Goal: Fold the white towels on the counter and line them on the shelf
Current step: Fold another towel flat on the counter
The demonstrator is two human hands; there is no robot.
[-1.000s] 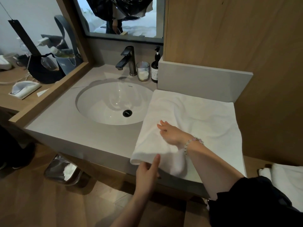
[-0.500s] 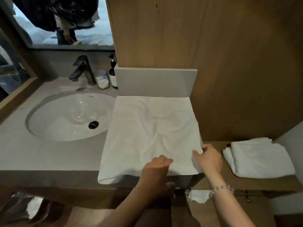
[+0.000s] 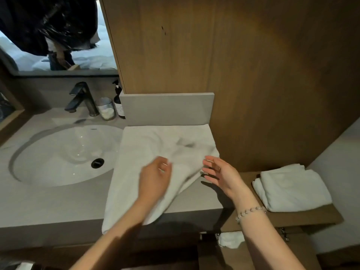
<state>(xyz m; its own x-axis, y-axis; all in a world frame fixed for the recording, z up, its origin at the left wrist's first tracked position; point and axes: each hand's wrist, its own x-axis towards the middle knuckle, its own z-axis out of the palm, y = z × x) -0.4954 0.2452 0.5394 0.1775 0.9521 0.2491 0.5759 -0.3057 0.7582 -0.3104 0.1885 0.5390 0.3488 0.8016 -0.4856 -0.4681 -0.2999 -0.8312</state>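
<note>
**First fold under way**

Flat half a second ago, the white terry towel [image 3: 155, 145] on the grey stone tabletop [image 3: 58, 201] now rises at its near right corner. The left hand [image 3: 155, 180] has its fingers curled into the raised fold, and the right hand [image 3: 220, 176] is just beside it, fingers spread. Earlier folded white towels [image 3: 292, 188] already lie on the wooden shelf [image 3: 282, 218].

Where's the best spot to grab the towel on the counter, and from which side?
Probably take the towel by its near left corner, from the front: it overhangs the counter, so fingers can pinch it; the far edge lies flat.
</note>
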